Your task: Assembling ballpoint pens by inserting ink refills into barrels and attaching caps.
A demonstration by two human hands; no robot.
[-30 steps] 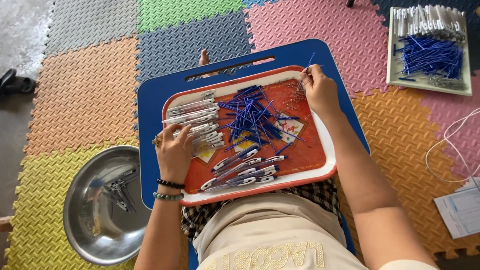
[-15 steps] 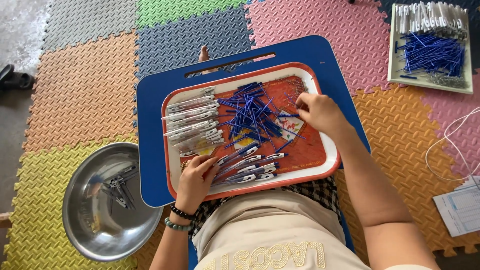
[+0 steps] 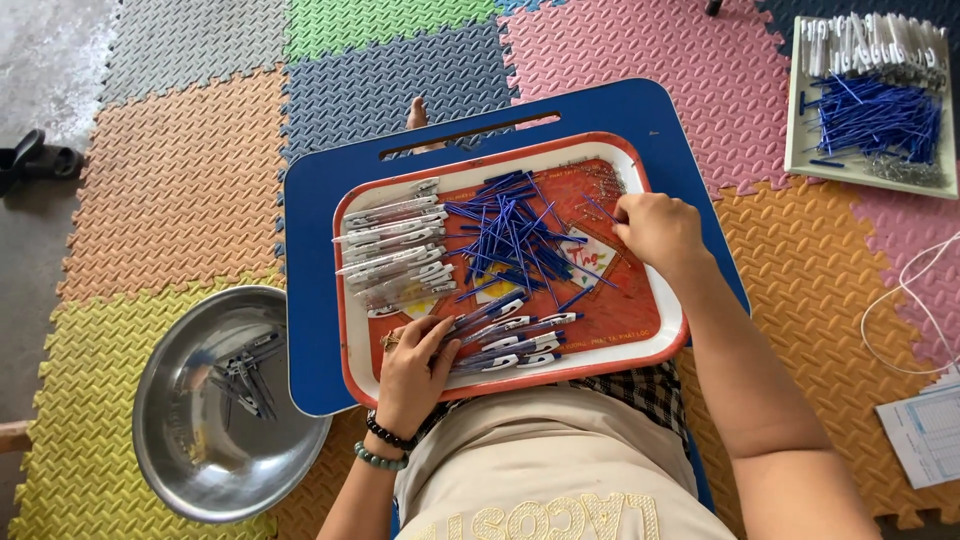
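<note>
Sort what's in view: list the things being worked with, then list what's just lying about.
In use:
left hand on the pens
right hand at the blue refills
clear pen barrels
red tray
blue lap table

Lying about:
metal bowl
white tray
white cord
paper

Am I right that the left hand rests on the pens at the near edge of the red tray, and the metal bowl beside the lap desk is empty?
Not quite. The head view shows the metal bowl holding several dark clips or pen parts. The rest stands: the left hand rests on the pens at the near edge of the red tray.
</note>
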